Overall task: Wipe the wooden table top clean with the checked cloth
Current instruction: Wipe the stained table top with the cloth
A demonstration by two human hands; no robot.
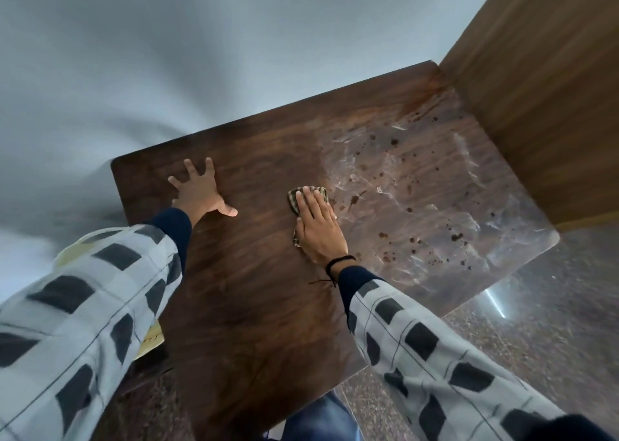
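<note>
The dark wooden table top (254, 293) fills the middle of the view. Its right half is hazy with streaks and dotted with several dark brown spots (395, 142). My right hand (318, 226) lies flat on the checked cloth (294, 201), a small green-brown folded rag, and presses it onto the wood near the edge of the dirty patch. Only the cloth's far and left edges show from under the fingers. My left hand (197, 192) rests on the table's far left part, fingers spread, holding nothing.
A pale wall (167, 55) runs behind the table. A brown wooden panel (536, 88) stands against the table's right side. Speckled stone floor (536, 323) lies to the right and below. A yellowish object (150, 340) shows under my left sleeve.
</note>
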